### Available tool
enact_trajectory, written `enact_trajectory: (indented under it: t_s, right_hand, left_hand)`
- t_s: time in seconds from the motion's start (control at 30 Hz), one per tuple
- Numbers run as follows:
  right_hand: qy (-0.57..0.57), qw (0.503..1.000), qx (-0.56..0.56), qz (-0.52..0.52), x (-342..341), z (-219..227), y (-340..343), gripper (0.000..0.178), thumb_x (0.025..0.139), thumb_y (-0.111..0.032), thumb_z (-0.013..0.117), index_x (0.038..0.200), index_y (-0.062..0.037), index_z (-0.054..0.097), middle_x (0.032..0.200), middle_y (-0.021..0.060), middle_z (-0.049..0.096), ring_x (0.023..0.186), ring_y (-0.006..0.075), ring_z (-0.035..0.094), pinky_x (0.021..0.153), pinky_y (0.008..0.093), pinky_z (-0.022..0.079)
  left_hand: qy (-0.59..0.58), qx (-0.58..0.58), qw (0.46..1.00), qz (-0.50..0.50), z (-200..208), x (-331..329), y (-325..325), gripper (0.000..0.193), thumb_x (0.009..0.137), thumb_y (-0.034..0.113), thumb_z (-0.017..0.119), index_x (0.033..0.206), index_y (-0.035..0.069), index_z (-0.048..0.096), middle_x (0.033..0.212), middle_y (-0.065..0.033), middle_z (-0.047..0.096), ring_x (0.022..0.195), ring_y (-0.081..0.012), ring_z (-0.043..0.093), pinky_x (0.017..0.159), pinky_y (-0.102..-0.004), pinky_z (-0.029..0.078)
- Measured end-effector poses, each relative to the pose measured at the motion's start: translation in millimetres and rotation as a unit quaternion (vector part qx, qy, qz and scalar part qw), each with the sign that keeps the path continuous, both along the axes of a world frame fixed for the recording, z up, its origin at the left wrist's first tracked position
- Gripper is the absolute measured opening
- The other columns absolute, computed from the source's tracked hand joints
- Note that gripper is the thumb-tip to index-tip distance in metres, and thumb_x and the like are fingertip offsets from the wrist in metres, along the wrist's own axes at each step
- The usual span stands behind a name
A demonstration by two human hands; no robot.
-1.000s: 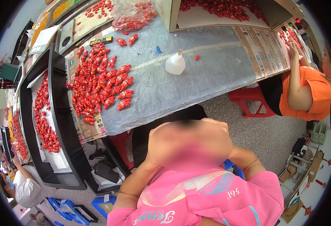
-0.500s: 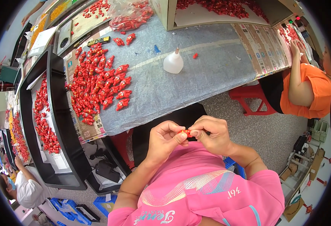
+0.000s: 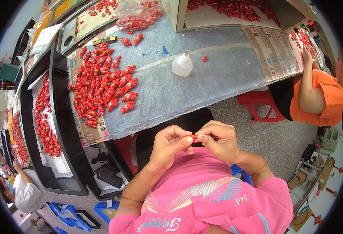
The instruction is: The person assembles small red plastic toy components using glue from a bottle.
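Observation:
A small red plastic figure point(image 3: 194, 138) is pinched between my two hands, in front of my chest and just off the table's near edge. My left hand point(image 3: 170, 146) grips its left end between thumb and fingertips. On its other end, my right hand point(image 3: 219, 141) closes with thumb and forefinger. Much of the piece is hidden by the fingers. A heap of similar red figures point(image 3: 103, 84) lies on the left part of the table. Beyond my hands stands a white squeeze bottle point(image 3: 182, 64) with a thin tip, and a small red piece point(image 3: 205, 59) lies to its right.
The table has a blue-grey cover point(image 3: 155, 99). At the left are black trays point(image 3: 68, 128) with more red pieces. A bag of red figures point(image 3: 140, 17) and an open box point(image 3: 233, 17) stand at the back. To the right, a person in orange point(image 3: 321, 95) works beside a red stool point(image 3: 259, 103).
Both hands keep their pinch on the red figure, with only slight finger movement. The whole view has shifted a little. The bottle and heap have not been moved.

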State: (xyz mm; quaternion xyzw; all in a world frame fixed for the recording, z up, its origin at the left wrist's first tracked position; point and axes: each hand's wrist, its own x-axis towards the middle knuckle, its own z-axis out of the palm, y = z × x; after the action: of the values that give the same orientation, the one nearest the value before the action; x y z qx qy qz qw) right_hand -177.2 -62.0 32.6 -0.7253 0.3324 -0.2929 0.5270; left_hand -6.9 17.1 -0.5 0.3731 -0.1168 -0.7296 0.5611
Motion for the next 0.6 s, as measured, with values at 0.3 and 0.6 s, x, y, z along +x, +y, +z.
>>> enact_trajectory:
  t_s: [0.3, 0.6]
  right_hand:
    - [-0.007, 1.0, 0.025, 0.0, -0.1, -2.3, -1.3, 0.009, 0.084, -0.008, 0.069, 0.084, 0.0002, 0.067, 0.075, 0.0074, 0.064, 0.063, 0.0104, 0.058, 0.054, 0.0223, 0.045]
    - [-0.006, 0.999, 0.045, 0.009, -2.5, -0.1, -2.7, 0.008, 0.085, -0.008, 0.068, 0.085, 0.0003, 0.067, 0.079, 0.0078, 0.064, 0.067, 0.0104, 0.059, 0.056, 0.0223, 0.046]
  left_hand:
    - [0.075, 0.028, 0.997, -0.02, -1.6, 1.4, -0.4, 0.008, 0.088, 0.007, 0.064, 0.094, 0.003, 0.061, 0.087, -0.0085, 0.066, 0.066, -0.0128, 0.064, 0.061, -0.0273, 0.057]
    - [0.068, 0.021, 0.997, -0.015, -2.2, -0.2, 0.3, 0.01, 0.088, 0.006, 0.064, 0.097, 0.004, 0.06, 0.089, -0.0074, 0.066, 0.07, -0.0129, 0.064, 0.065, -0.0267, 0.057]
